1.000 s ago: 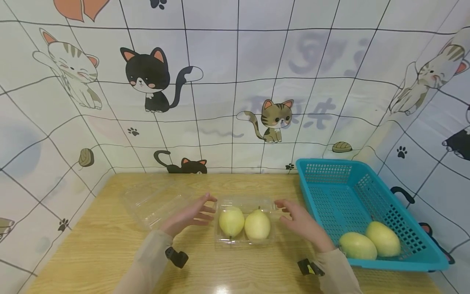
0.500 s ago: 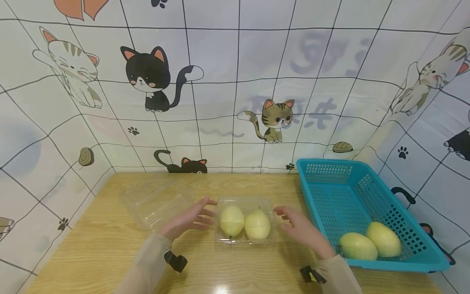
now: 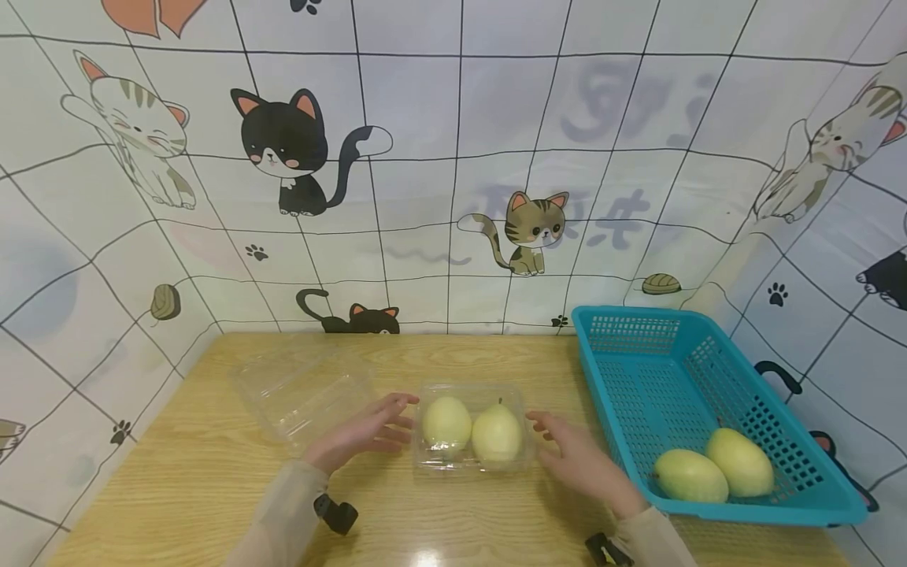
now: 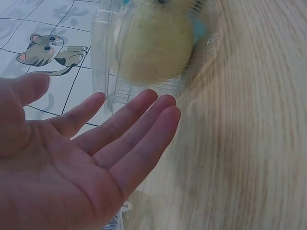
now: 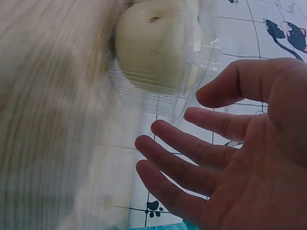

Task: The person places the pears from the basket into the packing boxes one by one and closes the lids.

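Observation:
Two pale yellow pears (image 3: 446, 424) sit side by side in a clear plastic clamshell box (image 3: 473, 466) on the wooden table. Beside the box's left end is my left hand (image 3: 364, 431), its fingers spread and slightly bent, with nothing in the palm. My right hand (image 3: 584, 457) stands at the opposite end, fingers loosely curved and the palm facing the box. In the left wrist view, the fingertips are close to the box's end wall (image 4: 108, 57). The right wrist view has the thumb and forefinger near a box corner (image 5: 211, 52).
Another clear plastic container (image 3: 305, 386) lies on the table (image 3: 177, 480) behind my left hand. At the right stands a blue perforated basket (image 3: 631, 394) with two yellow-green oval fruits (image 3: 690, 475). A cat-print sheet (image 3: 425, 197) hangs behind the table.
Both hands have shifted slightly toward the near side, still flanking the box. The box's clear top, raised at the back a second ago, now lies lower over the pears.

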`<state>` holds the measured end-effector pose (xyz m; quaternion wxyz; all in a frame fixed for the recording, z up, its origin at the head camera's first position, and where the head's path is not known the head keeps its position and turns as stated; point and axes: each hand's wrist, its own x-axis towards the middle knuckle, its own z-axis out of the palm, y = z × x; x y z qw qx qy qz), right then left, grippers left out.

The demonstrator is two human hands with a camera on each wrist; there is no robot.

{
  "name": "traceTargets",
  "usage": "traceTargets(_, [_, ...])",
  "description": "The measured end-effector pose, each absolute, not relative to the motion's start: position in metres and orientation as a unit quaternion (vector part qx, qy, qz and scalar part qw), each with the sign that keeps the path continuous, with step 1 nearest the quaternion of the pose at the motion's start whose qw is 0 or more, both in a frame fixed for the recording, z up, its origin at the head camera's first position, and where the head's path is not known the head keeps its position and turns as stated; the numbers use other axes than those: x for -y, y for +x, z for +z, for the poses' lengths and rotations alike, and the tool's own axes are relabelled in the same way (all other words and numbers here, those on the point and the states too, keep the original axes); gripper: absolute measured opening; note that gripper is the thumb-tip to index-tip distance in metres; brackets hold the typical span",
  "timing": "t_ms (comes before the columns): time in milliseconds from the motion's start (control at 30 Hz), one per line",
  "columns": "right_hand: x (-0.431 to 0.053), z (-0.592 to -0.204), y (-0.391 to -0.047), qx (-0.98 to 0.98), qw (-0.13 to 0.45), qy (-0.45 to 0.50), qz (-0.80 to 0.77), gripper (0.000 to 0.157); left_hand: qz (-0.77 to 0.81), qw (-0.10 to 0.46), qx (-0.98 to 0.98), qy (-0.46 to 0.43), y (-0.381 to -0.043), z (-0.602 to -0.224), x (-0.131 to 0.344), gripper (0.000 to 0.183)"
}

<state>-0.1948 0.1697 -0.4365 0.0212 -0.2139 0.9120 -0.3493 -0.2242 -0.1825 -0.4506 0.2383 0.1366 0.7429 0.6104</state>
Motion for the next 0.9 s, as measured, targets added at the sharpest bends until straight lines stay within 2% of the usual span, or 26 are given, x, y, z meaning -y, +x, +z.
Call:
traceTargets(133, [-0.169, -0.443, -0.192, -0.922, 0.001, -0.213, -0.324, 0.053, 0.611, 0.239, -0.738, 0.155, -0.221, -0.454, 0.183, 0.05])
traceTargets(267, [-0.169, -0.446, -0.188, -0.93, -0.011, -0.205, -0.306, 0.055, 0.606, 0.236, -0.743, 0.161, -0.216, -0.456, 0.183, 0.058])
traceTargets(533, [-0.167, -0.448, -0.186, -0.915, 0.003, -0.183, -0.359, 0.04, 0.627, 0.245, -0.724, 0.15, -0.207, -0.459, 0.178, 0.073])
traceTargets(900, [-0.165, -0.452, -0.184, -0.898, 0.006, -0.18, -0.402, 0.039, 0.673, 0.24, -0.686, 0.138, -0.199, -0.466, 0.17, 0.075])
